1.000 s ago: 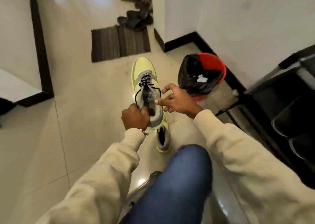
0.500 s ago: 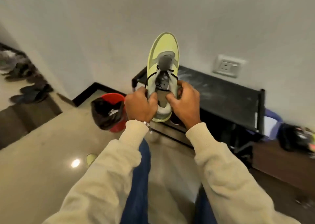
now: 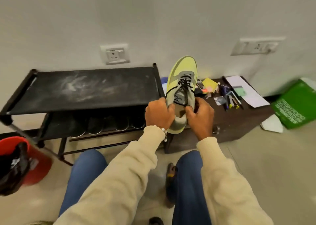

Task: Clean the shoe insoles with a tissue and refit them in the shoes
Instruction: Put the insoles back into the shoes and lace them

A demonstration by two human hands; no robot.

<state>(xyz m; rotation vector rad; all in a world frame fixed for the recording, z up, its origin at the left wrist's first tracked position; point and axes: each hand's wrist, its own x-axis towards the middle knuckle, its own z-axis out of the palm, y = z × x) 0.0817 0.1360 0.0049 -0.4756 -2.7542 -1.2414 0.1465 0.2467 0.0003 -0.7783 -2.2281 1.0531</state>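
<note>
A yellow-green and grey sneaker (image 3: 183, 70) with black laces is held up in front of me, toe pointing away, above the floor. My left hand (image 3: 158, 114) grips the left side of its collar. My right hand (image 3: 201, 116) grips the right side, thumb near the tongue. The shoe's opening faces me between both hands. No insole or tissue shows; the inside of the shoe is hidden by my fingers.
A black shoe rack (image 3: 85, 89) stands to the left against the wall. A red bin with a black liner (image 3: 20, 163) sits at far left. A low dark table (image 3: 239, 120) with pens and papers stands right, a green bag (image 3: 294, 105) beyond. My knees fill the foreground.
The shoe came up off the floor into both hands. My view swung right, from the doorway and mat toward the rack and the low table, with the shoe carried along.
</note>
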